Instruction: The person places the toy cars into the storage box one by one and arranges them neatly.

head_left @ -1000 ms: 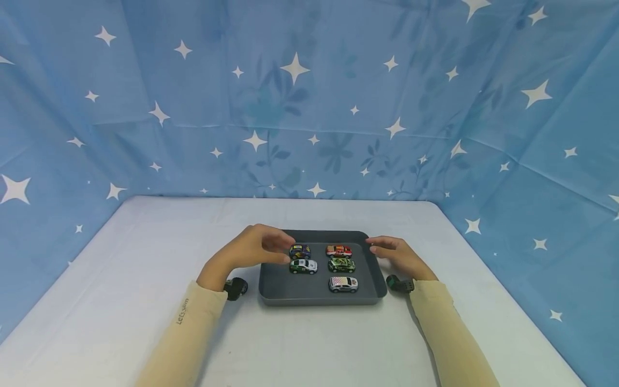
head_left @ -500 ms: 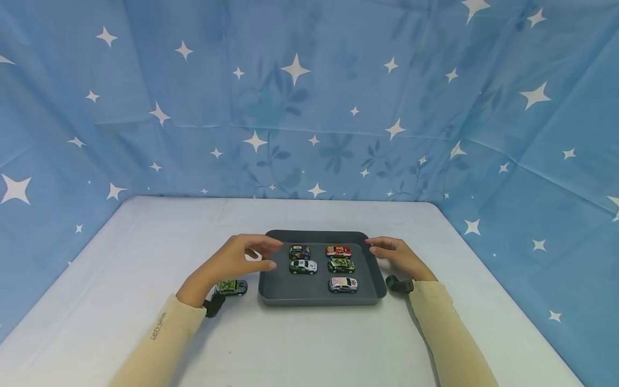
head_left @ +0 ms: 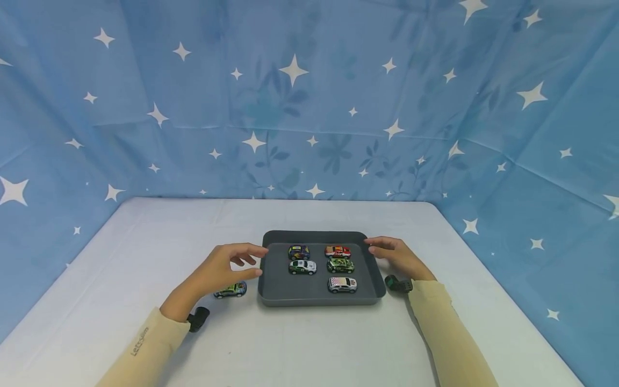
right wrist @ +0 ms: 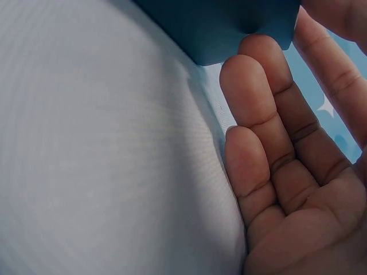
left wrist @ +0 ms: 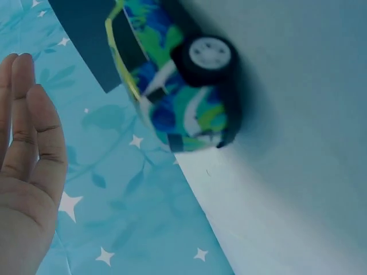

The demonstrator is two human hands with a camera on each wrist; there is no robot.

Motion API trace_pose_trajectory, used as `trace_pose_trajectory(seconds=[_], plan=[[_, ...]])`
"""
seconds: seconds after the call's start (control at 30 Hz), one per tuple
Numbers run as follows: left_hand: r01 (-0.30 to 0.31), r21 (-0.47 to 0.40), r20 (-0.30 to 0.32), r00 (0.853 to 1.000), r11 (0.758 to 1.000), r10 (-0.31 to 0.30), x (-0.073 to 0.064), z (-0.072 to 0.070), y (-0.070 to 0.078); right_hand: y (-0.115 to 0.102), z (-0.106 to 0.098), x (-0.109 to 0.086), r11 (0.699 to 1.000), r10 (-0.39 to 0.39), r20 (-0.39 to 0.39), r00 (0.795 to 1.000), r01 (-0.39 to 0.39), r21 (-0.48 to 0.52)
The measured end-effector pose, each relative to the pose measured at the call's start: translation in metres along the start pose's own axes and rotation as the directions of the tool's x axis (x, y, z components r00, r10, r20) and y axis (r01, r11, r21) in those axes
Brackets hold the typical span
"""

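Observation:
A dark grey tray (head_left: 300,290) lies on the white table, holding several small toy cars. My left hand (head_left: 220,271) hovers by the tray's left side, fingers apart and gripping nothing. Under it, a green and blue toy car (head_left: 232,291) sits on the table left of the tray; it looms large as the patterned car (left wrist: 172,86) in the left wrist view. My right hand (head_left: 398,257) is at the tray's right rim with relaxed fingers. In the right wrist view its fingertips (right wrist: 246,80) lie close against the tray wall (right wrist: 229,28); exact contact is hard to tell.
Inside the tray are a purple car (head_left: 299,252) and a white-green car (head_left: 302,267) on the left. A red-orange car (head_left: 337,251), a camouflage car (head_left: 340,265) and a silver checkered car (head_left: 342,285) stand on the right. A starry blue curtain (head_left: 309,107) hangs behind.
My left hand has drawn back leftward from over the tray, away from the purple and white-green cars. The green and blue car on the table has come into view. My right hand stays put.

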State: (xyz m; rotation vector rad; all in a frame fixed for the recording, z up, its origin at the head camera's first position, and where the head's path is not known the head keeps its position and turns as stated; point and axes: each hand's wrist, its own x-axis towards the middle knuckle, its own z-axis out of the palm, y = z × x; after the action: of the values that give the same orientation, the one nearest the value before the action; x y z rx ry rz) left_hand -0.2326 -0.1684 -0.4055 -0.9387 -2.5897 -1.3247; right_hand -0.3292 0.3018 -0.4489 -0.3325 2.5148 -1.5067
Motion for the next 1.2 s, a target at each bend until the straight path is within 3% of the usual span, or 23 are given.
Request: trace_pose_trajectory(seconds=[0.27, 0.4, 0.57, 0.83, 1.2], plan=[[0.051, 0.039, 0.007, 0.999, 0.998, -0.052, -0.005, -0.008, -0.004, 0.0, 0.0, 0.001, 1.0, -0.001, 0.003, 1.0, 0.001, -0.005], [0.101, 0.018, 0.061, 0.993, 0.995, -0.102, -0.007, -0.015, -0.01, -0.001, -0.001, 0.0, 1.0, -0.003, 0.004, 1.0, 0.003, -0.007], [0.154, -0.035, 0.151, 0.978, 0.988, -0.147, -0.01, -0.022, -0.016, -0.003, 0.0, 0.0, 1.0, 0.003, 0.006, 1.0, -0.003, -0.012], [0.196, -0.119, 0.254, 0.954, 0.973, -0.161, -0.016, -0.031, -0.024, -0.006, 0.001, -0.003, 0.999, -0.013, 0.005, 1.0, 0.014, -0.035], [0.296, -0.13, 0.317, 0.917, 0.946, -0.243, -0.023, -0.04, -0.033, -0.007, 0.002, -0.004, 1.0, -0.013, 0.007, 1.0, 0.013, -0.012]])
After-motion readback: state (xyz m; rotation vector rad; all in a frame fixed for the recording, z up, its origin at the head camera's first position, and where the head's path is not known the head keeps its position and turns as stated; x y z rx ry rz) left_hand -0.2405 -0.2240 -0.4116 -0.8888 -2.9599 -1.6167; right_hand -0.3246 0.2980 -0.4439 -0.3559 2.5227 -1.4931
